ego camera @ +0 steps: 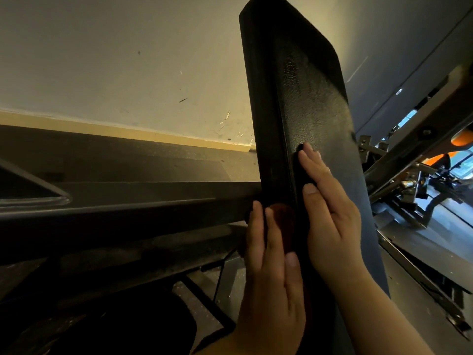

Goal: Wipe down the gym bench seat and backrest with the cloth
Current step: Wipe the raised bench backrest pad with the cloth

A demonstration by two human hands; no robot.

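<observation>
Backrest (302,103) of the bench: a long black pad that stands nearly upright. Its long axis runs from below the wrists up past the fingertips, with the top leaning slightly left. The cover is pebbled and faintly glossy like vinyl, and the far end has rounded corners.

The right hand (332,216) lies flat on the pad's broad face, fingers (313,162) straight and close together, the thumb alongside. Under these fingers and just past their tips is a dark, soft-edged shape that looks like the cloth (303,172). It is pressed against the pad and hard to tell apart from the black cover.

The left hand (271,267) rests on the pad's narrow side edge. Its fingers (257,226) are straight and point up along the long axis, curled round nothing. Between the left thumb and those fingertips shows a round reddish-brown patch (280,216); I cannot tell what it is.

Beyond the left fingertips is a cream wall (128,60), smooth but scuffed, with a pale skirting strip (128,129) at its foot. Right of the right fingers are angled bars of a bare metal frame (409,160).
</observation>
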